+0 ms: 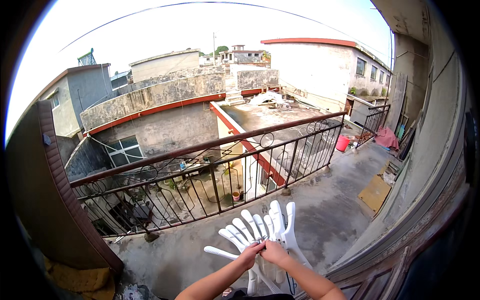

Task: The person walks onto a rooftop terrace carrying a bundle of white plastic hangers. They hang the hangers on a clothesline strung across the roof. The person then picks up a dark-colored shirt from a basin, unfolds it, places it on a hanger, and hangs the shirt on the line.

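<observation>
A bunch of white plastic clothes hangers [289,236] fans out in front of me, low in the middle of the head view. My left hand [249,254] is closed at the point where the hangers come together. Right beside it, my right hand [274,252] grips the same bunch, and the fingers of both hands meet. Several broad hanger arms stick out beyond my hands, with one reaching far to the left. More white arms hang down between my forearms. The hanger hooks are mostly hidden by my fingers.
A rusty metal railing [212,165] runs across the concrete balcony floor [320,210], with a courtyard below. A brown padded panel [65,195] stands at left. On the right are a yellowish board [375,192], a red bucket [342,143] and a pinkish cloth [386,138].
</observation>
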The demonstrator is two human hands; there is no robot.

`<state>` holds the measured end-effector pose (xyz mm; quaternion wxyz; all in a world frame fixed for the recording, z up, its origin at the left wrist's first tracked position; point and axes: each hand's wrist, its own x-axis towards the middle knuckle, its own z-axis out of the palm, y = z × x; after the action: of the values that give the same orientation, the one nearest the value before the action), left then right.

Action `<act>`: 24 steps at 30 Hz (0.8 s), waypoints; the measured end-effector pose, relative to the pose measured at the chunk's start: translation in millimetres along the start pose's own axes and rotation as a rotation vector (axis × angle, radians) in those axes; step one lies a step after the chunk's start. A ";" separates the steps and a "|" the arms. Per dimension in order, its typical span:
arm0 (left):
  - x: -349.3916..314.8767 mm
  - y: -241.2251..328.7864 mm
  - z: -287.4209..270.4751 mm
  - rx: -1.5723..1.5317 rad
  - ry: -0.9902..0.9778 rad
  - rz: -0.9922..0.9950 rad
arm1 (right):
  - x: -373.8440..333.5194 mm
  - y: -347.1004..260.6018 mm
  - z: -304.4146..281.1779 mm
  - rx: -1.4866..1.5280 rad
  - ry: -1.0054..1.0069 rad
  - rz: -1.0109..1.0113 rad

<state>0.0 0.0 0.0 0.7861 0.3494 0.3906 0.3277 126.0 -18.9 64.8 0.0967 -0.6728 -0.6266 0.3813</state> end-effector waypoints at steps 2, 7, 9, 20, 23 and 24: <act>15.9 6.3 5.7 0.013 -0.092 -0.085 | 0.3 7.4 -6.8 0.008 0.085 0.031; 84.4 51.8 32.0 -0.020 -0.260 -0.148 | 30.2 17.6 -43.0 -0.290 0.597 -0.027; 103.0 56.8 33.9 0.013 -0.345 -0.188 | 29.7 17.7 -49.0 -0.328 0.721 0.006; 112.9 59.9 99.6 0.300 -0.681 -0.316 | -26.3 20.6 -61.6 -0.551 0.900 0.395; 100.4 53.5 115.4 0.351 -0.771 -0.371 | -53.9 19.3 -54.5 -0.473 0.883 0.487; 98.2 47.8 117.5 0.391 -0.803 -0.377 | -62.3 18.0 -51.2 -0.444 0.882 0.508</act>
<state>134.6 68.9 53.7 0.8401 0.5125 0.1669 -0.0607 177.0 -61.8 113.6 0.1107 -0.9029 -0.4101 -0.0662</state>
